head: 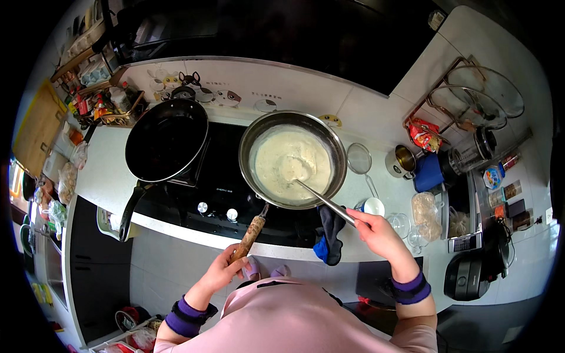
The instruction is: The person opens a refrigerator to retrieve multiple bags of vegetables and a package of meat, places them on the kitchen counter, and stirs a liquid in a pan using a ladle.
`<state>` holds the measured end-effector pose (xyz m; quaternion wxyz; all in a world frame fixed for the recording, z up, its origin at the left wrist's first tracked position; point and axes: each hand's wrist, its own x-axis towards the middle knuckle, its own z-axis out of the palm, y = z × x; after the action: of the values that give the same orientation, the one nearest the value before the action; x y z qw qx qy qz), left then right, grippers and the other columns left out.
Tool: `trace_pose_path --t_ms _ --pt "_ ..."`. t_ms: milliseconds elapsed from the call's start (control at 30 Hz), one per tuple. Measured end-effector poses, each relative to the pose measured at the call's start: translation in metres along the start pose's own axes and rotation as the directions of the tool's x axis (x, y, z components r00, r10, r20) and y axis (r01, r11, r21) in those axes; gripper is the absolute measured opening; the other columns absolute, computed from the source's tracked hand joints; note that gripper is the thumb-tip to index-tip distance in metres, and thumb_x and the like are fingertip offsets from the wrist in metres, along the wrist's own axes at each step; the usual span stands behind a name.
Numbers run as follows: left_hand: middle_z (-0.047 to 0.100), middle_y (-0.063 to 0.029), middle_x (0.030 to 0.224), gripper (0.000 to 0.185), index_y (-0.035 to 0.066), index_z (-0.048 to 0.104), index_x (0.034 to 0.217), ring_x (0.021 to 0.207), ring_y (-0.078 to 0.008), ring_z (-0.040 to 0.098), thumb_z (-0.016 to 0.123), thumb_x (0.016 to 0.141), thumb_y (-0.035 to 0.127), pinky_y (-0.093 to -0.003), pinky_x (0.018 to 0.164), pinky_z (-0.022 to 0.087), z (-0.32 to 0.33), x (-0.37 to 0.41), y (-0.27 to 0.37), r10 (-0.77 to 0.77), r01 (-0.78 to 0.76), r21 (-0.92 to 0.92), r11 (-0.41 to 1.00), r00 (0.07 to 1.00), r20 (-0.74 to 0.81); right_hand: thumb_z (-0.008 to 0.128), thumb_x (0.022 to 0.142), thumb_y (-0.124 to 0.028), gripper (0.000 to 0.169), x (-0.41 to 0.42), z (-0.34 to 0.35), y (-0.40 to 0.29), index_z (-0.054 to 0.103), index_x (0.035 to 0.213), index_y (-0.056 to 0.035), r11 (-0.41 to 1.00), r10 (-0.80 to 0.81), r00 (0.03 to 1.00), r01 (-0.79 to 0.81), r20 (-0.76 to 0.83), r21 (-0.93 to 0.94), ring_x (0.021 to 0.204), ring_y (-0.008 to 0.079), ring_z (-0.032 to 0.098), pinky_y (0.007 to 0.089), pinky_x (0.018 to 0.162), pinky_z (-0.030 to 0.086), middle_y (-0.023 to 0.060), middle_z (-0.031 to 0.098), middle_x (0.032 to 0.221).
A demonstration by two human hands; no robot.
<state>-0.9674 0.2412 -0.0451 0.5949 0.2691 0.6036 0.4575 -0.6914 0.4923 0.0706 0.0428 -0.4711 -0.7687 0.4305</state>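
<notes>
A large metal wok (340, 165) sits over the right side of the black gas hob (220, 161). Creamy, pale liquid (278, 154) fills its lower part. My left hand (224, 268) grips the wok's wooden handle (249, 236), which points toward me. In my right hand (377, 231) is the metal handle of a ladle (329, 202); its bowl end dips into the liquid, so its shape is mostly hidden. On the hob's left side rests a black frying pan (167, 139), tilted, its handle pointing toward the front edge.
Right of the wok lie a fine-mesh strainer (359, 159), a white cup (374, 206) and clear glass bowls (399, 225). A dark and blue cloth (329, 238) hangs over the counter's front edge. Glass lids (468, 106) stand in a wall rack. Seasoning bottles (119, 99) crowd the left corner.
</notes>
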Motion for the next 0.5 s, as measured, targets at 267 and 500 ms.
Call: trace_pose_path --t_ms 267,500 --pt "0.065 -0.0027 0.088 0.045 0.002 0.039 0.134 0.065 -0.0073 0.058 0.052 0.094 0.019 -0.0189 0.052 0.039 0.0 0.0 0.007 -0.018 0.018 0.042 0.999 1.0 0.003 0.049 0.095 -0.019 0.035 0.023 -0.002 0.007 0.057 0.128 -0.0128 1.0 -0.005 0.996 0.004 -0.093 -0.02 0.055 0.0113 0.045 0.0277 0.056 0.04 0.0049 0.05 0.059" --pt "0.065 -0.002 0.089 0.045 0.003 0.04 0.134 0.066 -0.0068 0.058 0.05 0.094 0.019 -0.0184 0.052 0.039 0.001 -0.001 0.008 -0.004 0.004 0.017 1.0 1.0 0.011 0.049 0.094 -0.017 0.035 0.001 0.006 -0.002 0.057 0.128 -0.0124 0.999 0.018 1.0 -0.019 0.007 0.051 0.055 0.0107 0.045 0.0261 0.055 0.039 0.0044 0.051 0.062"
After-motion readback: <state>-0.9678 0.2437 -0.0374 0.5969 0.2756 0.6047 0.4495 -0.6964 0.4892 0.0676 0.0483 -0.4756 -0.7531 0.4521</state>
